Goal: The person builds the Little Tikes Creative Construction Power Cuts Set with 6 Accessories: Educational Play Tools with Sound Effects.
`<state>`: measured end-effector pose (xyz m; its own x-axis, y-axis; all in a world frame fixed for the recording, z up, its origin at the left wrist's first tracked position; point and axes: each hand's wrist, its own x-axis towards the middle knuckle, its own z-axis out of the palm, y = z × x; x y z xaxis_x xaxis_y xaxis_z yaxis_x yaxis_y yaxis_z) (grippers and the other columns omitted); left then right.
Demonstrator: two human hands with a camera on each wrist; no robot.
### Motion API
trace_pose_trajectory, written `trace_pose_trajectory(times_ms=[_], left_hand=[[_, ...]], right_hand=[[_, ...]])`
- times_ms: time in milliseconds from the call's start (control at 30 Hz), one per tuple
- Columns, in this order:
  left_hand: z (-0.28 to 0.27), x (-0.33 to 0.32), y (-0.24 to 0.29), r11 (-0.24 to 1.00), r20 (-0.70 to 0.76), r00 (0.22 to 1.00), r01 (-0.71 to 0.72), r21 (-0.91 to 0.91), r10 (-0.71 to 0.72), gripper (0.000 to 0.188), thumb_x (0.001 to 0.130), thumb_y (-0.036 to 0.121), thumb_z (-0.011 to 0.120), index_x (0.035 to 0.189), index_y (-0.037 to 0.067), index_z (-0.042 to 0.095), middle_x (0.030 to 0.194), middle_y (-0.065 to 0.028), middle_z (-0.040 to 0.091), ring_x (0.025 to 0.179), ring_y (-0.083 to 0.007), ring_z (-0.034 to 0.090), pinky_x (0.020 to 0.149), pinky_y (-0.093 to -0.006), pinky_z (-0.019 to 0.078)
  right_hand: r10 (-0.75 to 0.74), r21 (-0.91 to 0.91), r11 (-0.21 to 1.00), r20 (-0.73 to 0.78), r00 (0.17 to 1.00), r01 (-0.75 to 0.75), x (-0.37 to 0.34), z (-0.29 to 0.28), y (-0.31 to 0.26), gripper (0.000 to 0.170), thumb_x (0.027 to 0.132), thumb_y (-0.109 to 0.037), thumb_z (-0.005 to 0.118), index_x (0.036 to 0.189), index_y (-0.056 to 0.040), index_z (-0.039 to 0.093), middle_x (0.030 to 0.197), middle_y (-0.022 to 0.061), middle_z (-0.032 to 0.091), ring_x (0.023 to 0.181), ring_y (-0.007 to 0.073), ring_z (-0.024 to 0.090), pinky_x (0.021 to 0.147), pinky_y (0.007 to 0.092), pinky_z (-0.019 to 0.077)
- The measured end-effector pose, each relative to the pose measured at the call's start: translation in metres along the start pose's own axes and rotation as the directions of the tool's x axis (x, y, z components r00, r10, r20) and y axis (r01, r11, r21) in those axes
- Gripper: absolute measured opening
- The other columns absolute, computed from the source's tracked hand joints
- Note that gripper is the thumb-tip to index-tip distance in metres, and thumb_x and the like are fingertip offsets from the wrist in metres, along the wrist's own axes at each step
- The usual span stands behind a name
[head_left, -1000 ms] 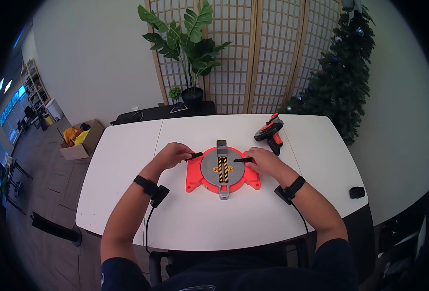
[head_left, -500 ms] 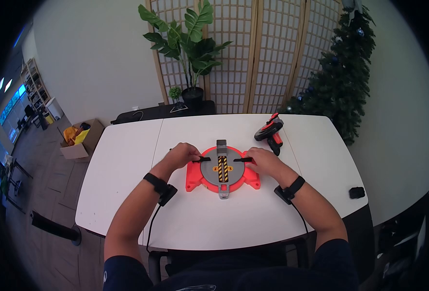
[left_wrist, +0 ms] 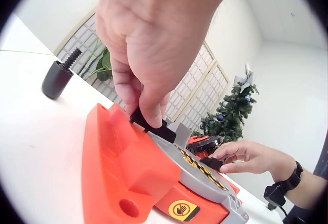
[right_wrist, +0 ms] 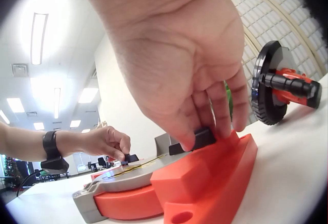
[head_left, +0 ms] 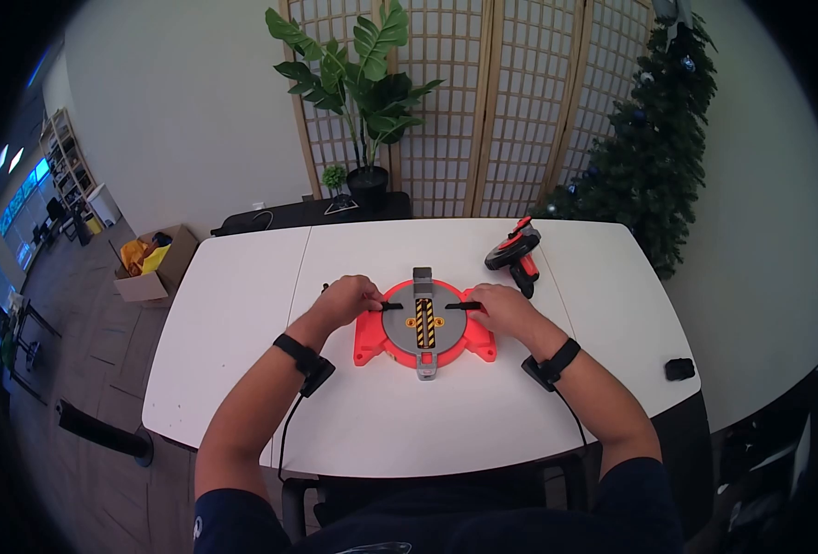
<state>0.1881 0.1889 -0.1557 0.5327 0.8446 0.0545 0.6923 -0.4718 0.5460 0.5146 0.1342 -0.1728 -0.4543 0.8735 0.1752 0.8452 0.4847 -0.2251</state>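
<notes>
A red-orange toy saw base point(head_left: 369, 337) lies flat on the white table, with a grey round plate point(head_left: 399, 325) and a black-and-yellow striped strip across its middle. My left hand point(head_left: 346, 300) pinches a small black bar point(left_wrist: 165, 132) between thumb and fingers at the plate's left edge. On the opposite edge, my right hand point(head_left: 508, 309) pinches a matching black bar point(right_wrist: 202, 138), thumb on the near side. Both bars point inward over the plate. Beside the base, a black knob with a threaded screw point(left_wrist: 57, 78) stands upright, mostly hidden behind my left hand in the head view.
A black and red toy saw head point(head_left: 520, 254) lies on the table point(head_left: 409, 429) beyond my right hand. Near the right edge sits a small black object point(head_left: 679, 369). Cables hang from both wrist cameras. A potted plant point(head_left: 368, 185) and folding screen stand behind the table.
My left hand has shifted right with its black bar, from the base's left side to over the plate's edge, then stayed nearly still. My right hand holds its place.
</notes>
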Motion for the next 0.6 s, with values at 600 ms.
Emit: trace_pose_trajectory(times_ms=[600], left_hand=[[0.001, 0.01, -0.003, 0.98, 0.043, 0.991, -0.131, 0.152, 0.126, 0.013, 0.077, 0.008, 0.077, 0.089, 0.005, 0.073, 0.089, -0.0118, 0.071, 0.087, -0.0296, 0.068, 0.079, -0.038, 0.0537]], right_hand=[[0.01, -0.097, 0.995, 0.024, 1.0, -0.008, 0.001, 0.003, 0.002, 0.021, 0.087, -0.014, 0.063, 0.106, -0.0099, 0.069, 0.102, 0.0092, 0.069, 0.094, 0.0298, 0.067, 0.079, 0.0412, 0.0545]])
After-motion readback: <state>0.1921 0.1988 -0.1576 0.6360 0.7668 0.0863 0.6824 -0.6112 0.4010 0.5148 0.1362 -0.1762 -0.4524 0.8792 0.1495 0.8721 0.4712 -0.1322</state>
